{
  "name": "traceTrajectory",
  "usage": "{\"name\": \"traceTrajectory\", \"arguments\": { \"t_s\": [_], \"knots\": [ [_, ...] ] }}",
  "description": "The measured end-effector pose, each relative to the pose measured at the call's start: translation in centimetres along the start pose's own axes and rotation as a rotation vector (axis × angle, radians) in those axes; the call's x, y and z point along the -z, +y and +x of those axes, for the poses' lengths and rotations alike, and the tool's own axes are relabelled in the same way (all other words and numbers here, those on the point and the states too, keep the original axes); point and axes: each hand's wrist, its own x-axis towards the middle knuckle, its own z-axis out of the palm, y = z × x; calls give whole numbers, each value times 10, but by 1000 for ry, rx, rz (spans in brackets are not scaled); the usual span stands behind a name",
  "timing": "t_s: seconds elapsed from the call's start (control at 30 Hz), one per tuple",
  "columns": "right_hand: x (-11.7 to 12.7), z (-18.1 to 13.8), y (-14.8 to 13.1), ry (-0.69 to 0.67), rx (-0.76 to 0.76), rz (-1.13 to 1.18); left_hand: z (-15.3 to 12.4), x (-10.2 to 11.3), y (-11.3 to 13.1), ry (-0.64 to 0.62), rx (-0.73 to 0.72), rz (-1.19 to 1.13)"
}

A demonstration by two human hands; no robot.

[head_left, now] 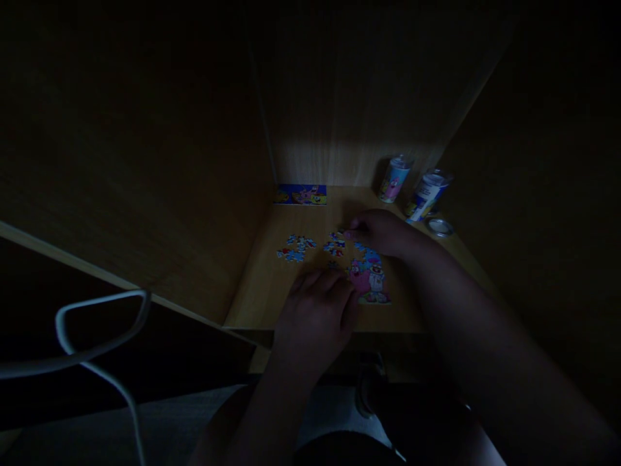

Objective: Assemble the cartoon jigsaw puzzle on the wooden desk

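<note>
On a dim wooden desk lies a partly joined jigsaw puzzle (373,278) with a pink cartoon figure and one in a white suit. My left hand (315,304) rests at its left edge with bent fingers, their tips hidden beneath the hand. Beyond the puzzle, my right hand (381,232) is closed, thumb and fingers pinched at a small puzzle piece (341,233). Just below those fingertips sits a small cluster of puzzle pieces (334,247). Farther left is another group of loose puzzle pieces (295,249).
A flat cartoon picture strip (301,195) lies against the back panel. Two cartoon-printed cans, one pink and blue (394,180) and one blue and white (427,194), stand at the back right beside a round lid (440,226). A white cable (101,359) loops at the lower left.
</note>
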Motion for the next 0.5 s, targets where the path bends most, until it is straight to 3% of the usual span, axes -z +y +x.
{"name": "traceTrajectory", "arguments": {
  "t_s": [0.23, 0.5],
  "knots": [
    [7, -1, -5, -65, -135, 519, -1, -1, -1, 2, 1, -3],
    [6, 0, -3, -147, -81, 500, -1, 1, -1, 10, -5, 2]
  ]
}}
